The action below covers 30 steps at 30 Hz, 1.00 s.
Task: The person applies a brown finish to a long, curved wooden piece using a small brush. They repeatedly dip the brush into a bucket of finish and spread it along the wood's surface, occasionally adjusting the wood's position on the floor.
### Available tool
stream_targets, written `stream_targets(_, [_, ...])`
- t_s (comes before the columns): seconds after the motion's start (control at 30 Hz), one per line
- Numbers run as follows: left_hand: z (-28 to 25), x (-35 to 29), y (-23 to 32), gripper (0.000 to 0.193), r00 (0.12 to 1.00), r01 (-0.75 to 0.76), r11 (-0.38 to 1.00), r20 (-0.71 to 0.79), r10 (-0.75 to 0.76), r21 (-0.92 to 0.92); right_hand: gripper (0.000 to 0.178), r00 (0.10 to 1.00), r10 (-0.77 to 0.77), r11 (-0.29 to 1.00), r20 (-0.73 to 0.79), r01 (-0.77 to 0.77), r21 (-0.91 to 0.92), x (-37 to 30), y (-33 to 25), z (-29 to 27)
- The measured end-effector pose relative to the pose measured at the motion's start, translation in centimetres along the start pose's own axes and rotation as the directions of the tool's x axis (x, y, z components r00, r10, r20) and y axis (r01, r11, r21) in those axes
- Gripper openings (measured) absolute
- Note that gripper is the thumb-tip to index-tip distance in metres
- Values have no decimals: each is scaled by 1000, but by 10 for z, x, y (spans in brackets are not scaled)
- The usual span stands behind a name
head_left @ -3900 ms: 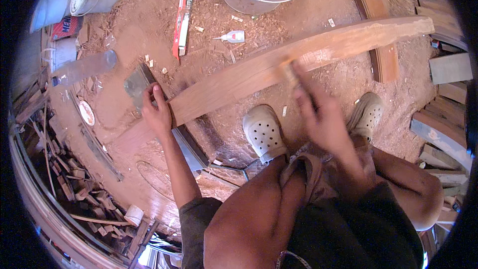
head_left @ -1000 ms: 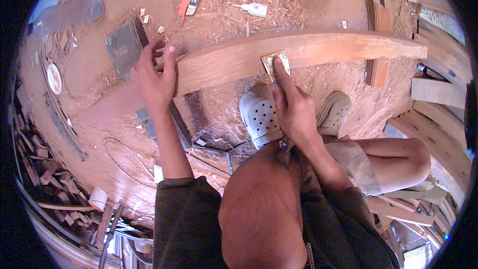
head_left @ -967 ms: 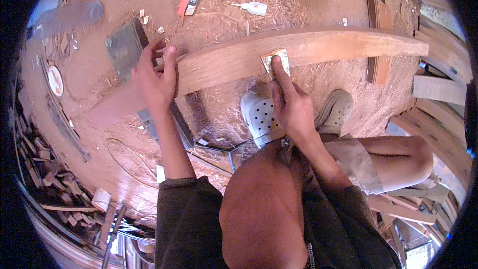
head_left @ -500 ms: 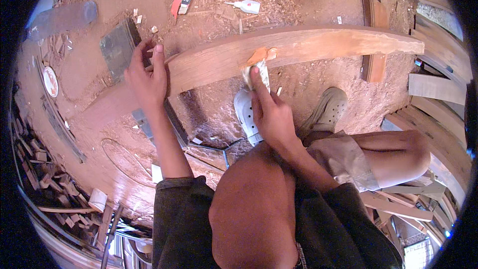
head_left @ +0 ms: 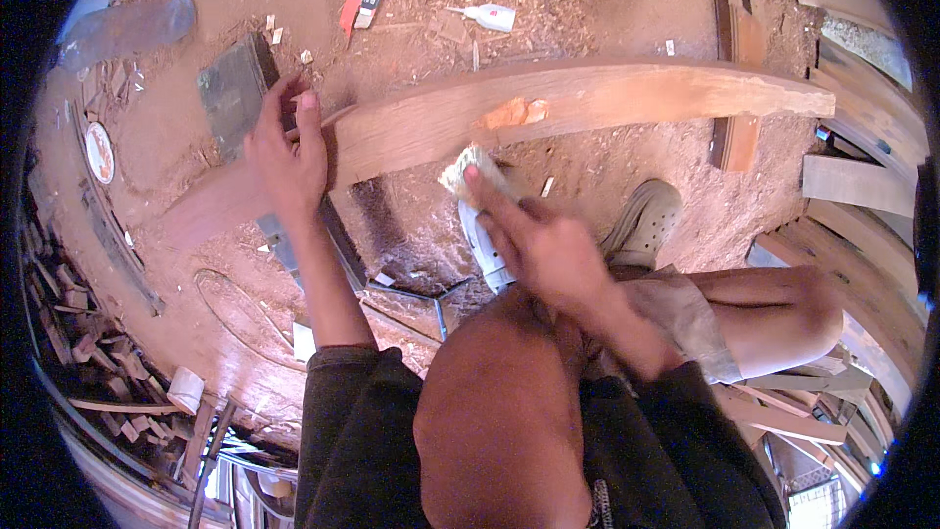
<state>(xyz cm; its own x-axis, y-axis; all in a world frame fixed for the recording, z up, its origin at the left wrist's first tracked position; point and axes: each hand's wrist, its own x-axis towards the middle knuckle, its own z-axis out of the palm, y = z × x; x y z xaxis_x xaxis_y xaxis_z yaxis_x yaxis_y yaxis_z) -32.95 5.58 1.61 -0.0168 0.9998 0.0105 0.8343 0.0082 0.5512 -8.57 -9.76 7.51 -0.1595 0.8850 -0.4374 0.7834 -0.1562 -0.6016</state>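
Head view: the left grip (head_left: 287, 152), spread, is resting on the plank (head_left: 627, 94), seemingly steadying it atop blocks (head_left: 233, 93), while the right grip (head_left: 550, 250) is pinching a scraper (head_left: 474, 156) beside the plank's near edge, clear of its putty (head_left: 512, 115).

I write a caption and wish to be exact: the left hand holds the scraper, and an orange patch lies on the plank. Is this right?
Not quite: the head view shows the scraper in the right hand, not in the left hand. An orange patch does lie on the plank.
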Motion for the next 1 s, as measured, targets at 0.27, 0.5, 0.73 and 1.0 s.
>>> stream_targets(0.27, [8,7,5,38,1000,-4,999,16,4,-31,31,943,-178,821,280,299,-486,60,-21,-84])
stream_targets(0.5, [4,3,2,43,996,-80,996,34,78,32,51,887,251,658,387,138,-741,55,22,-145])
stream_targets(0.73, [6,2,-3,39,1000,20,1000,-2,-20,-22,39,988,88,946,-130,-124,-299,14,64,-184])
stream_targets(1.0, [8,4,0,37,999,-46,999,-3,46,21,49,881,284,937,-378,-170,307,-18,37,-38])
